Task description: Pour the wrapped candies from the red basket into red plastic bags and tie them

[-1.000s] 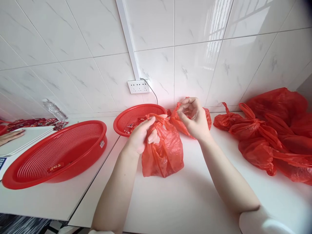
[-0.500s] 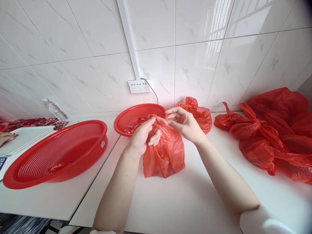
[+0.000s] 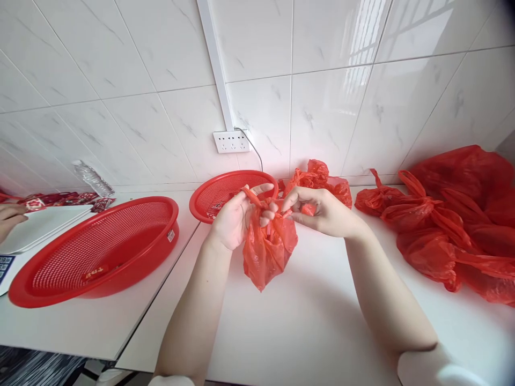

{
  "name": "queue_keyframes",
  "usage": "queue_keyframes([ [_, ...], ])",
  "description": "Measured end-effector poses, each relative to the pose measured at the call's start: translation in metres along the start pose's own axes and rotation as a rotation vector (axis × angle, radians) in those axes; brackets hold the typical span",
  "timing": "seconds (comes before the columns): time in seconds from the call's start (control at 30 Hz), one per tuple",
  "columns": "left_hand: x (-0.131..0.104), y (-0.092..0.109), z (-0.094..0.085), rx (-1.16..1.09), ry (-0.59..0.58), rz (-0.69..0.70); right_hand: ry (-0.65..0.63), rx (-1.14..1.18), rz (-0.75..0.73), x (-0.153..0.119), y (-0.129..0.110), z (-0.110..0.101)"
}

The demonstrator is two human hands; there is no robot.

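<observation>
A thin red plastic bag (image 3: 269,252) hangs between my hands over the white table, its lower end drawn to a point. One twisted handle of it runs across the fingers of my left hand (image 3: 237,217), which grips the bag's gathered neck. My right hand (image 3: 317,210) pinches the other handle between thumb and fingers, just right of the neck. Fingers partly cover the place where the handles cross. Behind my left hand stands a small red colander (image 3: 205,194) with red-and-white packets in it.
A large red colander (image 3: 132,273) stands at the left, a few red pieces inside. Tied red bags (image 3: 426,236) are heaped at the right; another red bag (image 3: 341,190) sits by the wall. A co-worker's hand (image 3: 10,217) rests near a white tray (image 3: 52,228) and plastic bottle (image 3: 94,179).
The bag's neck has been pulled tighter, and its body hangs narrower. My right hand has turned and moved slightly right and down, drawing a handle sideways. The co-worker's hand shifted slightly.
</observation>
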State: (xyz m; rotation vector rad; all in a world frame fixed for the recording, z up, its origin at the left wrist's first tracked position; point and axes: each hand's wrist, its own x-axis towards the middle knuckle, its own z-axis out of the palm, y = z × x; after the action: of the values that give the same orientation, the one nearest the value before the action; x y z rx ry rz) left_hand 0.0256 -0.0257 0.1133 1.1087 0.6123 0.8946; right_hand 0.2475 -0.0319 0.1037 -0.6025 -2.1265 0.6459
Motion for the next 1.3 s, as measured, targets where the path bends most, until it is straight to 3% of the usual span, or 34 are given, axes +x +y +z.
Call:
queue_keyframes([
  [0.07,-0.005,-0.001,0.001,0.304,-0.097,0.082,0.012,0.004,0.021,0.001,0.004,-0.002],
  [0.13,-0.011,-0.003,0.004,0.744,-0.098,0.209,0.093,0.03,0.039,0.004,0.01,0.0],
  [0.23,-0.016,-0.006,0.008,1.332,0.11,0.419,0.18,0.138,0.092,0.008,0.019,0.007],
  [0.3,-0.014,-0.008,0.01,1.487,0.176,0.504,0.203,0.226,0.132,0.011,0.023,0.012],
  [0.53,-0.004,-0.013,0.01,1.343,-0.019,0.577,0.213,0.654,0.21,0.017,0.027,0.026],
  [0.67,-0.004,-0.012,0.01,1.249,-0.083,0.564,0.346,0.668,0.214,0.019,0.032,0.027],
  [0.77,-0.005,-0.01,0.007,1.15,-0.063,0.592,0.407,0.612,0.285,0.018,0.036,0.022],
  [0.9,-0.003,-0.01,0.002,1.089,-0.041,0.576,0.285,0.589,0.347,0.016,0.035,0.018],
  [1.0,-0.002,-0.01,0.003,1.11,-0.055,0.571,0.229,0.609,0.307,0.016,0.035,0.021],
  [1.17,-0.003,-0.008,0.006,1.163,-0.086,0.562,0.251,0.776,0.333,0.018,0.037,0.022],
  [1.3,-0.005,-0.003,-0.001,1.136,0.016,0.616,0.239,0.927,0.393,0.017,0.037,0.016],
])
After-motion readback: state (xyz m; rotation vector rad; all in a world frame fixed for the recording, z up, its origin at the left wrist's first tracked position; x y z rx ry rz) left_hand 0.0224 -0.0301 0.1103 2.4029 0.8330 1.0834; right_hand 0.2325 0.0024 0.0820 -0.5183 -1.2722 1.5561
